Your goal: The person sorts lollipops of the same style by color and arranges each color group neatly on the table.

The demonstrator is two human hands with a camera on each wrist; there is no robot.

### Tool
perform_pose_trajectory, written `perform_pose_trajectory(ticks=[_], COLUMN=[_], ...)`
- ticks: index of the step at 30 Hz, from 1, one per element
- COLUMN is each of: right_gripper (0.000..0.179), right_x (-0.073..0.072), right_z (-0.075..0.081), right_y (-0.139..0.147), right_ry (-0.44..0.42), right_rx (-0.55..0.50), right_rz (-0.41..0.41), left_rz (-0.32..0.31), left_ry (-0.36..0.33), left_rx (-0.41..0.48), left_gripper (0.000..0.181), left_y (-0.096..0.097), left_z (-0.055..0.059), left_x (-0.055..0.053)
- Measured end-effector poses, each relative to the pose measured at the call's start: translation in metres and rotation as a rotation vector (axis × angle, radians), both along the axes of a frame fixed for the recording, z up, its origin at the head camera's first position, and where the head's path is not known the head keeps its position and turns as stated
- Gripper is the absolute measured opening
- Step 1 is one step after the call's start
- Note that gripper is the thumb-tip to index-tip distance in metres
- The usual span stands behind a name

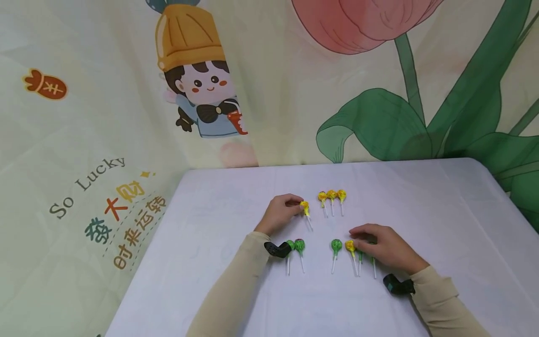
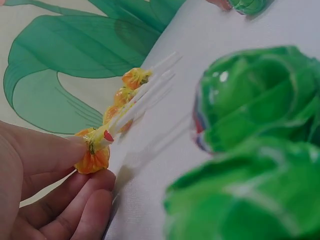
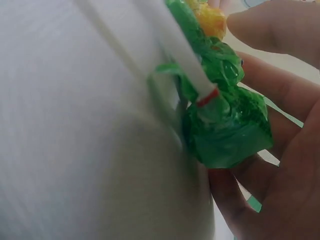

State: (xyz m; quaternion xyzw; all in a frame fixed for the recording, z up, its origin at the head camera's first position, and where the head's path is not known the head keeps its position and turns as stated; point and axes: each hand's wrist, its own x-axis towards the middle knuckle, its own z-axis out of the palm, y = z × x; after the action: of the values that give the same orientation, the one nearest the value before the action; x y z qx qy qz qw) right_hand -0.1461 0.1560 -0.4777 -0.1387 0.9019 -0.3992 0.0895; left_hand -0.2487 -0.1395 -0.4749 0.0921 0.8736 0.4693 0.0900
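Apparently midway, I'd judge. Done, as far as I can see: three yellow lollipops [image 1: 332, 195] side by side on the table [image 1: 177, 262], right of the left hand [image 1: 280, 213] and ahead of the right hand [image 1: 383, 243], sticks toward the person. Not yet settled: a fourth yellow lollipop [image 1: 305, 206], pinched by its head in the left thumb and fingers. A fifth yellow lollipop [image 1: 350, 246] sits at the right thumb among greens: one green lollipop [image 1: 336, 245] to its left, two more green lollipops [image 3: 227, 142] under the right palm. That mixed row looks least finished. Another green pair [image 1: 299, 245] lies just nearer the person than the left hand.

Hard to make out: right hand arched over its candies, fingers loosely bent; touching or gripping, I cannot tell. It covers much of those two greens from above. The left wrist camera [image 1: 278, 249] hides part of one head in the pair; from that wrist the pair is blurred and cut off.
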Motion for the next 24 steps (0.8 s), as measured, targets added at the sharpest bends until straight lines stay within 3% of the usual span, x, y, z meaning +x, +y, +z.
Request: perform_pose_trajectory(ticks=[11,24], right_gripper=[0.034,0.026], right_x=[0.000,-0.001], right_z=[0.001,0.000], right_y=[-0.003,-0.003], right_ry=[0.006,0.007], right_rx=[-0.009,0.013], right_rz=[0.023,0.030], left_rz=[0.003,0.017], left_ry=[-0.031,-0.070], left_rx=[0.005,0.061], left_gripper=[0.018,0.016], left_y=[0.006,0.019], left_z=[0.007,0.002], left_x=[-0.006,-0.025])
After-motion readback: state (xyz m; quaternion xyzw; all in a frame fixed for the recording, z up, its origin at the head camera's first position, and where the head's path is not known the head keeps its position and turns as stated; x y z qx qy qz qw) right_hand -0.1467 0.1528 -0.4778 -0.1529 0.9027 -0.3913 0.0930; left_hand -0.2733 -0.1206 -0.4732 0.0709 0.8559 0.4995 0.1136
